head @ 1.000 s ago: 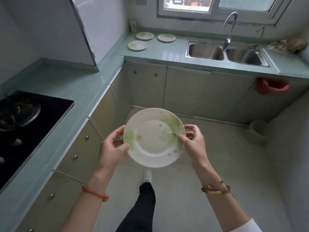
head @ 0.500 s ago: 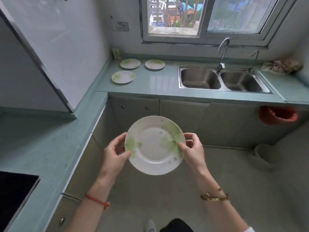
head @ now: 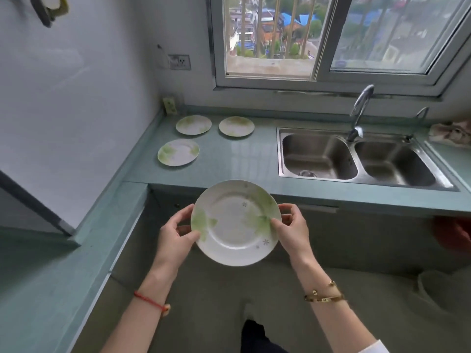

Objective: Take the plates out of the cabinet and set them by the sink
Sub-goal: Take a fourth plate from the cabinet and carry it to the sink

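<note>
Closer to the counter (head: 229, 171), plate (head: 235, 222) held between both hands (head: 290, 230).

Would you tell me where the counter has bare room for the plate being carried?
The held plate fits best on the bare counter between the front plate and the sink, just below the right back plate. The corner by the left back plate is crowded.
</note>
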Demonstrator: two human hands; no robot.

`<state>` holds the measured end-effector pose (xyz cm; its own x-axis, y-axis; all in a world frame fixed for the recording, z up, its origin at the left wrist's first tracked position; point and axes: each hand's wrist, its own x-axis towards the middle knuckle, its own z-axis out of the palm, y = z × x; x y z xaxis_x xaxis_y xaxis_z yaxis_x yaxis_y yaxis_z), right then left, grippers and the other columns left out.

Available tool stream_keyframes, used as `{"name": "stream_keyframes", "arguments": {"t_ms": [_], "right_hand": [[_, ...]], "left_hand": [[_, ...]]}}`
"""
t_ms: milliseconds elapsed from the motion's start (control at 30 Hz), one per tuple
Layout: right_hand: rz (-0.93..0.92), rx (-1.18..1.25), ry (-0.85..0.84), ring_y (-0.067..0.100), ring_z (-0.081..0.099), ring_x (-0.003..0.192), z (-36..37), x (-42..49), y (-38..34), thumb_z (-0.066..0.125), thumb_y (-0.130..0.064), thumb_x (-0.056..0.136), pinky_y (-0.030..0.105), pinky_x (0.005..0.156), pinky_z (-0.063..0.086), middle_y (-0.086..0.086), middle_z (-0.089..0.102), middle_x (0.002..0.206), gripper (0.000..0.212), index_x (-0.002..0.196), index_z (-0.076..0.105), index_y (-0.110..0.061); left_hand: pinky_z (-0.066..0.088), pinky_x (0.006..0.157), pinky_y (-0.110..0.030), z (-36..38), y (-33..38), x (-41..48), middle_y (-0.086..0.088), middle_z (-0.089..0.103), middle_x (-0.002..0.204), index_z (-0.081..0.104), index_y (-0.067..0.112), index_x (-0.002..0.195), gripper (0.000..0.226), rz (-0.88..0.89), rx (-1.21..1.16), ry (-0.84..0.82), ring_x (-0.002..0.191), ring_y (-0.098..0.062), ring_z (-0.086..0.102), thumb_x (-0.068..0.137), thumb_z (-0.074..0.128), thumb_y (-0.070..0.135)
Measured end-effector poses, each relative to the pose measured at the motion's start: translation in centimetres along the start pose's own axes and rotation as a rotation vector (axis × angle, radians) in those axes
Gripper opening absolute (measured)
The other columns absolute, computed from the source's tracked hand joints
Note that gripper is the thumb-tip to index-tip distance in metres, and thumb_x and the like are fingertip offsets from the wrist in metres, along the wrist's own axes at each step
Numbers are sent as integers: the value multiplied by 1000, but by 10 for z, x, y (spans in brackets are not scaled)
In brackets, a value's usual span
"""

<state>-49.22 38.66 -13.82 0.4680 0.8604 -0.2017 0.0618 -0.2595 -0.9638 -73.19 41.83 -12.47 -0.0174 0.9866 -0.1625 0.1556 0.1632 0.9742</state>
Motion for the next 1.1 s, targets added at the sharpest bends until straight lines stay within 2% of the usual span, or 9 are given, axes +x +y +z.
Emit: {"name": "stream_keyframes", "arguments": {"t_ms": [133,233,433,567,700,800,867,967,1100], "right_hand": [[6,-7,-29,13,65,86,8,80,-15,66,-15,86,18,60,45,1,67,94,24,107,58,-23],[21,-40,-50,8,64,81,16,136,-23,65,-16,88,14,55,44,-2,65,93,25,110,56,-23],[64,-113,-80,13,64,84,39,218,-30,65,-14,88,30,65,57,1,63,97,27,110,53,-23],[73,-138,-90,8,62,82,63,264,-31,63,-11,88,17,55,48,0,62,98,28,112,54,-21],[86,-145,-85,5,61,79,88,303,-30,67,-18,89,14,53,44,-5,62,91,26,110,53,-23],[91,-189,-58,3,61,75,111,336,-28,68,-23,89,9,48,42,-8,61,88,25,111,54,-24],[97,-213,-38,6,62,76,126,356,-26,68,-25,89,16,52,49,-6,63,89,27,112,54,-22],[127,-282,-14,18,65,85,149,386,-21,68,-27,89,39,73,60,3,64,97,28,113,53,-22],[141,-358,4,25,64,93,173,417,-9,66,-34,90,46,81,58,7,63,102,32,116,53,-20]], "left_hand": [[57,88,-30,31,12,68,8,71,114,63,27,126,68,-10,15,29,104,-12,69,74,64,-16],[57,93,-38,51,17,119,9,70,113,63,26,125,65,-33,23,46,102,-14,69,75,65,-17],[57,88,-36,70,15,198,6,68,111,59,21,132,65,-117,44,67,98,-13,68,77,69,-12],[56,88,-36,72,11,245,4,67,117,59,22,133,66,-153,44,74,102,-17,67,77,69,-12],[57,78,-32,70,7,291,5,66,115,58,25,132,65,-169,74,64,103,-17,65,78,70,-9],[57,79,-33,67,4,331,9,66,112,59,24,130,61,-166,118,44,100,-17,66,79,71,-6],[57,78,-32,66,2,356,9,66,112,59,24,128,56,-153,149,33,98,-15,66,80,73,-1],[56,74,-26,63,-1,393,8,65,114,58,23,128,53,-126,211,4,97,-11,64,81,75,5],[50,70,-17,62,-12,434,8,62,115,56,21,132,55,-132,274,-34,97,-6,62,82,75,8]]}}
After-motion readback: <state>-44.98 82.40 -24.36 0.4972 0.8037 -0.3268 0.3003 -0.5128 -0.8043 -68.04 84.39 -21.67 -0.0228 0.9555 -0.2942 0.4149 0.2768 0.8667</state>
